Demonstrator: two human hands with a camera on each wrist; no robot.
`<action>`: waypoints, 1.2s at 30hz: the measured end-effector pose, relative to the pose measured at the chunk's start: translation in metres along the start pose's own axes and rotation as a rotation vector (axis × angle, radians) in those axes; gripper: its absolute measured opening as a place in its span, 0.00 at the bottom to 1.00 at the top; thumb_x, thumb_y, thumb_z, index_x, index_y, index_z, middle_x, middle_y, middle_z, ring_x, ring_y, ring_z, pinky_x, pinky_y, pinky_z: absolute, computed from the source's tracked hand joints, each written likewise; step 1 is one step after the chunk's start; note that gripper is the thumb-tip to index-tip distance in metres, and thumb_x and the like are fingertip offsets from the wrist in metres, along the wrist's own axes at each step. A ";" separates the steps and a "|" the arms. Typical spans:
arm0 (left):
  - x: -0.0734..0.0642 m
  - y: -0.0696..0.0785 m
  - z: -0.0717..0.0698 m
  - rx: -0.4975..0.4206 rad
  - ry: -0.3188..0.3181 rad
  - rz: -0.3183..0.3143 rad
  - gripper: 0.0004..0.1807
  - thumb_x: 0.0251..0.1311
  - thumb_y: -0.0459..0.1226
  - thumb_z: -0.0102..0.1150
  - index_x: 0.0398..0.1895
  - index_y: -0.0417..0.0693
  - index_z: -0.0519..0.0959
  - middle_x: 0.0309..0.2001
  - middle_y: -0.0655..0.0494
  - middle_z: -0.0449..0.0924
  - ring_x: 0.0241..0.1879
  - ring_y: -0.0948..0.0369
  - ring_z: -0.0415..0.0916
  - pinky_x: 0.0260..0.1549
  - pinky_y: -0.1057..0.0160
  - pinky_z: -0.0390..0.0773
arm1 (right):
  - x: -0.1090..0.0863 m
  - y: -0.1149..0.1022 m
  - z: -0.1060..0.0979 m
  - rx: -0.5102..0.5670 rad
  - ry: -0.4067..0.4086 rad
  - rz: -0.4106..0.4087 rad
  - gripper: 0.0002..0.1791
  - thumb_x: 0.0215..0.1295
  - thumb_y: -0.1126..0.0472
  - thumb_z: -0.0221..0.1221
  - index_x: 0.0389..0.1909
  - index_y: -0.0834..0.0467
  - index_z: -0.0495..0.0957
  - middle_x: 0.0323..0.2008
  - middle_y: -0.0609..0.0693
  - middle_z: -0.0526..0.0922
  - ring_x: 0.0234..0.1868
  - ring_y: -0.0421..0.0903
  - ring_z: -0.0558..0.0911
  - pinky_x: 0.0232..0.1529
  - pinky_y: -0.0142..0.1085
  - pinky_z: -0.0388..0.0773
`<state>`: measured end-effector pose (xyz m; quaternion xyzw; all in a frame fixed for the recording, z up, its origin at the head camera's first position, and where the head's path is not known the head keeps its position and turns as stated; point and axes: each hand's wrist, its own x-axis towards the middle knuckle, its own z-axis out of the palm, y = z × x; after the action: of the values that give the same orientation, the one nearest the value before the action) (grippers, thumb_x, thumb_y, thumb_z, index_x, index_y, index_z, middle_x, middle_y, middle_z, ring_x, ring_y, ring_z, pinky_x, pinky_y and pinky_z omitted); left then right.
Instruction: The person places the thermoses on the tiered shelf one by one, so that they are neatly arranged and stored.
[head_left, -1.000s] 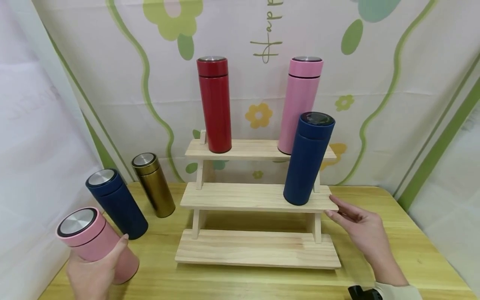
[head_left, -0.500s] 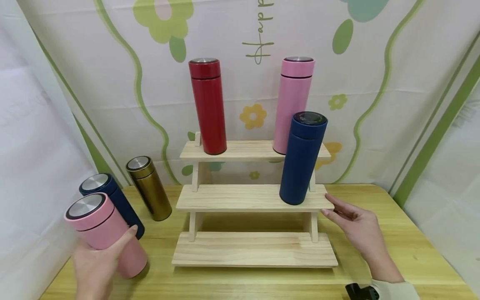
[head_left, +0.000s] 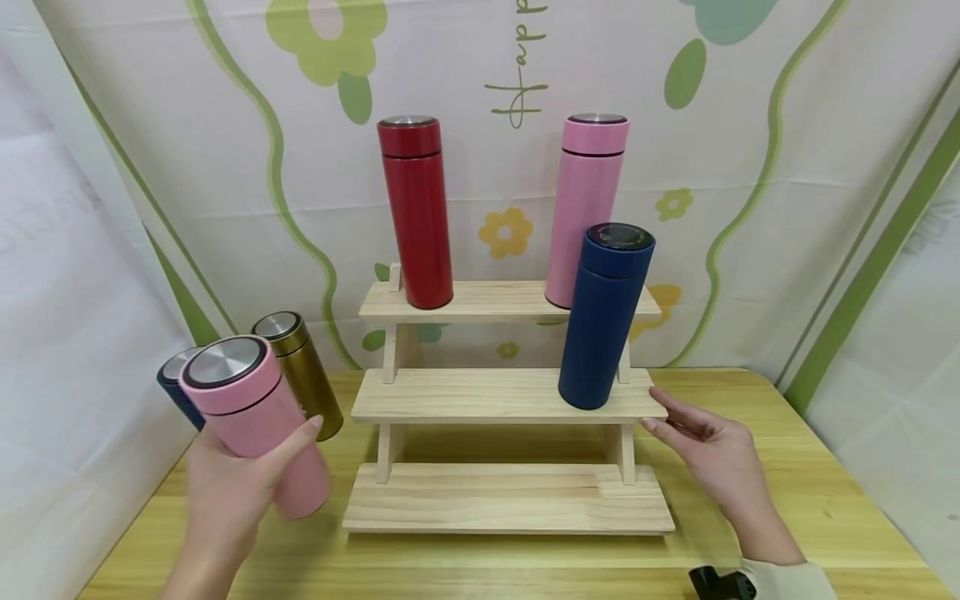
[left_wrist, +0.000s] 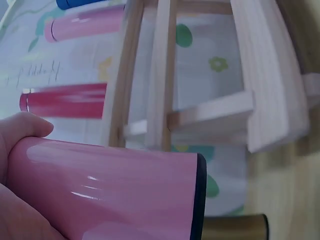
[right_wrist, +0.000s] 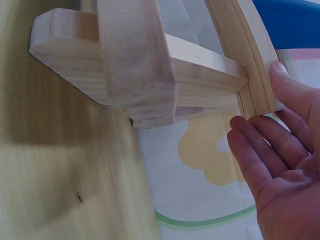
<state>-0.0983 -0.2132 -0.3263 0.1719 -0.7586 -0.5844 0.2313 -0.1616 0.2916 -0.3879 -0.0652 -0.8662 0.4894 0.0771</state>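
My left hand (head_left: 228, 492) grips a pink thermos bottle (head_left: 258, 425) at the left, tilted, with its steel-topped lid up; it hangs over the table. In the left wrist view its dark base (left_wrist: 199, 200) points toward the wooden three-tier display stand (head_left: 495, 396). My right hand (head_left: 720, 467) holds the right end of the stand's middle shelf, thumb at the front edge and fingers around the end. On that shelf a blue thermos (head_left: 607, 325) stands at the right. A red thermos (head_left: 416, 217) and another pink thermos (head_left: 588, 200) stand on the top shelf.
A gold thermos (head_left: 315, 383) and a second blue thermos (head_left: 180, 379) stand on the wooden table (head_left: 787, 483) behind the held bottle, which partly hides both. A patterned cloth (head_left: 465, 67) hangs behind the stand, with white cloth at both sides.
My left hand has lifted the pink thermos off the table and carried it up and right, toward the stand. The right hand stays at the shelf end. The camera view shifted slightly early on.
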 end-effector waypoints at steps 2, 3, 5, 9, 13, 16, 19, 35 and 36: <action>0.000 0.008 0.007 0.003 -0.011 0.026 0.31 0.51 0.37 0.87 0.56 0.57 0.79 0.44 0.67 0.86 0.42 0.67 0.84 0.43 0.75 0.80 | 0.000 0.001 0.000 -0.004 0.001 -0.001 0.35 0.64 0.34 0.72 0.71 0.38 0.80 0.63 0.37 0.85 0.48 0.16 0.82 0.44 0.17 0.79; 0.000 0.012 0.010 -0.007 -0.019 0.035 0.31 0.51 0.37 0.87 0.56 0.57 0.79 0.44 0.66 0.86 0.42 0.66 0.84 0.43 0.75 0.80 | 0.000 0.001 0.000 -0.006 0.001 -0.001 0.35 0.65 0.34 0.72 0.71 0.38 0.80 0.63 0.38 0.85 0.48 0.16 0.82 0.44 0.17 0.79; 0.000 0.018 0.017 -0.028 -0.034 0.066 0.30 0.51 0.36 0.87 0.55 0.56 0.79 0.43 0.66 0.86 0.42 0.66 0.84 0.42 0.74 0.81 | 0.001 0.001 0.000 -0.010 0.000 -0.001 0.35 0.65 0.34 0.72 0.71 0.38 0.80 0.63 0.38 0.85 0.47 0.16 0.82 0.44 0.17 0.80; 0.001 0.031 0.028 -0.068 -0.066 0.124 0.28 0.52 0.34 0.85 0.53 0.55 0.80 0.43 0.65 0.87 0.41 0.65 0.85 0.42 0.72 0.82 | 0.001 0.001 -0.001 -0.014 0.001 -0.004 0.35 0.65 0.34 0.72 0.71 0.38 0.80 0.62 0.36 0.86 0.47 0.16 0.82 0.44 0.17 0.79; 0.002 0.044 0.040 -0.042 -0.083 0.182 0.28 0.54 0.36 0.84 0.55 0.56 0.80 0.45 0.67 0.86 0.44 0.65 0.84 0.45 0.72 0.82 | 0.000 0.001 -0.001 -0.012 0.001 -0.006 0.35 0.65 0.34 0.72 0.71 0.38 0.80 0.61 0.32 0.86 0.48 0.16 0.82 0.44 0.17 0.79; 0.003 0.052 0.048 -0.044 -0.113 0.225 0.29 0.56 0.36 0.83 0.59 0.55 0.79 0.49 0.63 0.86 0.47 0.64 0.84 0.47 0.71 0.82 | 0.000 0.002 -0.001 -0.009 0.000 -0.004 0.35 0.65 0.34 0.71 0.71 0.38 0.80 0.62 0.32 0.85 0.48 0.15 0.82 0.44 0.16 0.79; 0.005 0.060 0.056 -0.078 -0.148 0.245 0.29 0.58 0.35 0.81 0.60 0.54 0.77 0.51 0.59 0.85 0.49 0.61 0.84 0.48 0.68 0.82 | 0.000 0.002 -0.001 -0.003 0.000 -0.003 0.35 0.65 0.34 0.72 0.71 0.39 0.80 0.63 0.34 0.85 0.48 0.15 0.82 0.45 0.16 0.79; 0.015 0.075 0.097 -0.203 -0.285 0.277 0.28 0.58 0.31 0.78 0.59 0.50 0.75 0.51 0.54 0.82 0.50 0.54 0.81 0.52 0.57 0.81 | 0.000 0.002 0.000 0.013 -0.003 0.001 0.35 0.65 0.34 0.71 0.72 0.39 0.80 0.67 0.39 0.83 0.49 0.15 0.82 0.45 0.16 0.79; 0.016 0.075 0.099 -0.203 -0.284 0.277 0.28 0.58 0.31 0.78 0.59 0.50 0.75 0.51 0.54 0.82 0.50 0.54 0.81 0.52 0.57 0.81 | 0.001 0.002 0.000 0.012 -0.004 0.003 0.35 0.65 0.34 0.71 0.72 0.39 0.80 0.67 0.40 0.82 0.49 0.15 0.81 0.45 0.16 0.79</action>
<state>-0.1656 -0.1228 -0.2720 -0.0422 -0.7372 -0.6387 0.2166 -0.1621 0.2926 -0.3899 -0.0649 -0.8632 0.4950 0.0751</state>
